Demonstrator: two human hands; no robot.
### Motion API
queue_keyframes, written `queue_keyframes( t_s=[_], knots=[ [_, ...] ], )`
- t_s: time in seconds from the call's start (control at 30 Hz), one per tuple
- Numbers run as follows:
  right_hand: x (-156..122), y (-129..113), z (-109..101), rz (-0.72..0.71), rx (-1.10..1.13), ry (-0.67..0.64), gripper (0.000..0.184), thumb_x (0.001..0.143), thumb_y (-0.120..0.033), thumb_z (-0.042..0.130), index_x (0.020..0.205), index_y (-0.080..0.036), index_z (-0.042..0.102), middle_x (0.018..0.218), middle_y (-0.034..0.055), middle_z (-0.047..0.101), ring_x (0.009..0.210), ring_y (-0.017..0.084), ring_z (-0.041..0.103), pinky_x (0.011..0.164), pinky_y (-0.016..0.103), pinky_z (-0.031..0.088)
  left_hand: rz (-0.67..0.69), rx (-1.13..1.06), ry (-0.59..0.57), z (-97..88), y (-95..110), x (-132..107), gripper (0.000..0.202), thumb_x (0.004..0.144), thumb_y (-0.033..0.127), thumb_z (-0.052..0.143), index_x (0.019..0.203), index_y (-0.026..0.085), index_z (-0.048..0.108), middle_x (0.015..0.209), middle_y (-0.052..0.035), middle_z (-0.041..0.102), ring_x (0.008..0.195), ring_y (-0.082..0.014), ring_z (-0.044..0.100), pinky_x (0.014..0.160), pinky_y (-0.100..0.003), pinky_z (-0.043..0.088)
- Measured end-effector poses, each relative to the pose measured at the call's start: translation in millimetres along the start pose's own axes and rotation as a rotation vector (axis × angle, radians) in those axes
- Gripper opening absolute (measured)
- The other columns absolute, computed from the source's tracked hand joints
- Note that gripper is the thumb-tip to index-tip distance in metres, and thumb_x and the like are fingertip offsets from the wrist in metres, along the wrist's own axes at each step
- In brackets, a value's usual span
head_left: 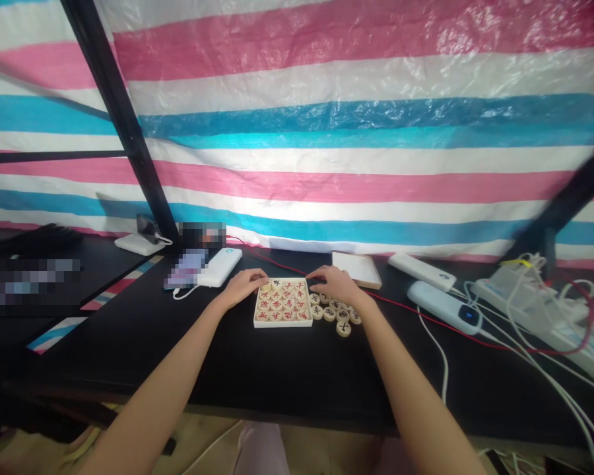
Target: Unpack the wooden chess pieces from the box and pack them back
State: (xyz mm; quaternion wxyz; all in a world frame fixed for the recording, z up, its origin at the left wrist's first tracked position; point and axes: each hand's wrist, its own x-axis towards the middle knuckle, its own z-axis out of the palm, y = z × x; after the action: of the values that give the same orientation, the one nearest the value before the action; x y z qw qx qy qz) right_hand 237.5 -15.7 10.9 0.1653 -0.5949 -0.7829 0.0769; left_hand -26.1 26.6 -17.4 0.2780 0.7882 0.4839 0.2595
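Observation:
A shallow pale wooden box [256,315] sits on the black table and is filled with round wooden chess pieces marked in red. My left hand [243,285] rests against the box's far left corner, fingers curled on its rim. My right hand [334,284] lies palm down at the box's far right corner, fingers spread over the edge and touching loose pieces. Several loose round pieces with black marks [335,314] lie on the table just right of the box, partly under my right hand.
A flat wooden lid [357,268] lies behind my right hand. White power banks [220,266] [422,270], a blue-white device [445,307], cables and a power strip [534,303] crowd the back and right. A black frame post [129,132] rises at the left.

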Motion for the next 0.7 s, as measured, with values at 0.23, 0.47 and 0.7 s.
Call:
queue_keyframes(
  t_s=[0.23, 0.47, 0.7],
  knots=[
    [-5, 15, -7, -0.001, 0.047, -0.060, 0.020, 0.077, -0.029, 0.061, 0.094, -0.029, 0.071, 0.107, 0.0023, 0.065, 0.096, 0.021, 0.058, 0.086, 0.037, 0.039, -0.015, 0.005, 0.005, 0.2, -2, 1, 0.038, 0.080, 0.053, 0.047, 0.084, 0.019, 0.064, 0.064, 0.0003, 0.061, 0.062, -0.0166, 0.056, 0.063, -0.027, 0.039],
    [-8, 2, -16, -0.047, 0.082, -0.162, 0.012, 0.068, -0.035, 0.071, 0.078, -0.031, 0.073, 0.098, -0.0009, 0.068, 0.097, 0.023, 0.058, 0.090, 0.042, 0.032, -0.015, 0.022, 0.003, -0.6, 0, 1, 0.038, 0.080, 0.053, 0.047, 0.084, 0.019, 0.065, 0.061, 0.0008, 0.060, 0.062, -0.0167, 0.056, 0.063, -0.026, 0.039],
    [-8, 2, -8, -0.034, -0.072, -0.002, 0.015, 0.078, -0.031, 0.061, 0.087, -0.025, 0.072, 0.107, 0.0027, 0.066, 0.101, 0.023, 0.055, 0.089, 0.041, 0.030, -0.013, 0.009, 0.002, 0.4, -2, 2, 0.038, 0.080, 0.052, 0.048, 0.084, 0.019, 0.064, 0.063, 0.0005, 0.061, 0.061, -0.0163, 0.055, 0.063, -0.026, 0.039]
  ],
)
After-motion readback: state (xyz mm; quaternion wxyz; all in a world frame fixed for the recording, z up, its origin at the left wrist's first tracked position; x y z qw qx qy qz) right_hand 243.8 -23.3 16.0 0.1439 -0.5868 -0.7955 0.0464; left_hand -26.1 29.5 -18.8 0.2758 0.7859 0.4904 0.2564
